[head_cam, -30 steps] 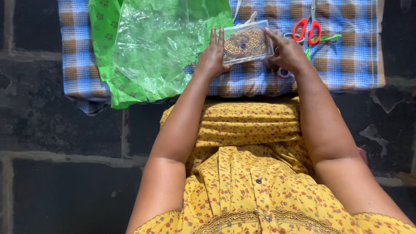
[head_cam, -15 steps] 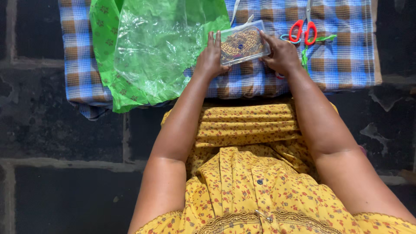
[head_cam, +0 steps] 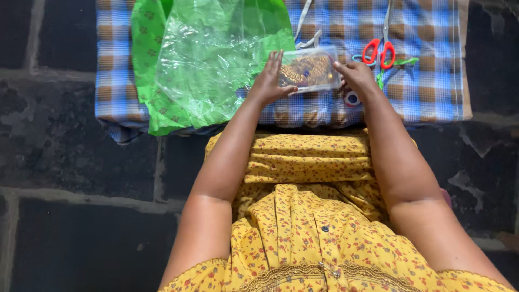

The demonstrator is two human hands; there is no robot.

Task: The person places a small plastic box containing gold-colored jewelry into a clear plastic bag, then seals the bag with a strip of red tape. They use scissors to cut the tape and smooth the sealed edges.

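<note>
A small clear plastic box [head_cam: 309, 71] with gold and brown ornaments inside sits between my two hands, over a blue and brown checked cloth [head_cam: 427, 92]. My left hand [head_cam: 267, 81] presses its flat fingers against the box's left side. My right hand [head_cam: 357, 78] grips the box's right edge. The box lies lower and flatter toward the cloth than before.
A green fabric in a crumpled clear plastic bag [head_cam: 205, 59] lies left of the box. Red-handled scissors [head_cam: 380, 48] and green thread lie to the right, a small round spool [head_cam: 352, 98] under my right wrist, and white tape [head_cam: 308, 27] behind. Dark stone floor [head_cam: 65, 162] surrounds the cloth.
The box has been tilted flatter and lowered toward the cloth, still between both hands. The camera view has shifted slightly, so the cloth appears further right and lower.
</note>
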